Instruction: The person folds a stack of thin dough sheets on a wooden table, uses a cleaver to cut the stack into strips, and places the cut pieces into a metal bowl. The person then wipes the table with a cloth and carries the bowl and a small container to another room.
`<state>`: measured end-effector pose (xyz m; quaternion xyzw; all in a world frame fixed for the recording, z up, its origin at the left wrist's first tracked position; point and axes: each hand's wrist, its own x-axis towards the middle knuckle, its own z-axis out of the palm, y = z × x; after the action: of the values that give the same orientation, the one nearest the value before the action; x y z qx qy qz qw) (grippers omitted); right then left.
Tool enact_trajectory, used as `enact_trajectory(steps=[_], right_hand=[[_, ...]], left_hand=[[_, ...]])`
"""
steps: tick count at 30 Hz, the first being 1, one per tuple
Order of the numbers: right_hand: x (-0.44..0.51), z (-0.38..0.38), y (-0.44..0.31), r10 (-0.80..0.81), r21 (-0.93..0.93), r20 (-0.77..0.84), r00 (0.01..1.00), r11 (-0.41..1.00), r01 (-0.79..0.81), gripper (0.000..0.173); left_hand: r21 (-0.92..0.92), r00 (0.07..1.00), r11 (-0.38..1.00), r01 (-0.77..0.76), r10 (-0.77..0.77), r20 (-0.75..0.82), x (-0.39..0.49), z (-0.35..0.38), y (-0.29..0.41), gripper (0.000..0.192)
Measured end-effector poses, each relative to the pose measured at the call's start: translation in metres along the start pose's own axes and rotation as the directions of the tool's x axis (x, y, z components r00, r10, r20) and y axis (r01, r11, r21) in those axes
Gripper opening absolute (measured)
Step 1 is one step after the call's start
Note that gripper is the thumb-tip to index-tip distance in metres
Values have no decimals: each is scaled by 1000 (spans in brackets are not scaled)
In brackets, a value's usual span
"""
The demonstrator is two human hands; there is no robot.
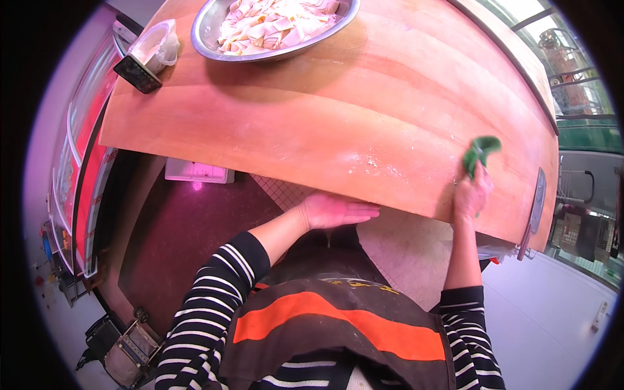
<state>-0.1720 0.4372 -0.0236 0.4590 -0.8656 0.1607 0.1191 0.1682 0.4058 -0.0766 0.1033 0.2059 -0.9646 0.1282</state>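
Observation:
My right hand (472, 195) is closed on a green cloth (480, 152), blurred, over the right part of a wooden worktable (312, 126). Palm up, my left hand (336, 210) lies flat just at the table's near edge, holding nothing. White crumbs or flour (373, 163) are scattered on the wood between the hands, close to that edge. A steel bowl (273, 57) of wide, flat noodle-like strips (278, 24) stands at the far side of the table.
A knife (536, 202) lies along the table's right end. At the left stand a phone (138, 74) and a plastic-lined tub (158, 46). A white box (200, 171) sits below the table's edge, and a glass-fronted display case (83, 170) stands at the left.

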Motion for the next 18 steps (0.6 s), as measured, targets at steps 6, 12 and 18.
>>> enact_trajectory(steps=[6,12,18], right_hand=[[-51,-20,-170,-465,363,47,884,832,418,53],[-102,-30,-235,-689,474,-47,723,621,624,39],[-137,-47,-268,-777,684,-106,621,397,613,38]], left_hand=[[35,997,997,-64,62,41,-28,14,15,67],[114,984,990,-84,64,169,-70,-4,43,55],[806,905,440,-394,341,256,-91,-27,51,41]])
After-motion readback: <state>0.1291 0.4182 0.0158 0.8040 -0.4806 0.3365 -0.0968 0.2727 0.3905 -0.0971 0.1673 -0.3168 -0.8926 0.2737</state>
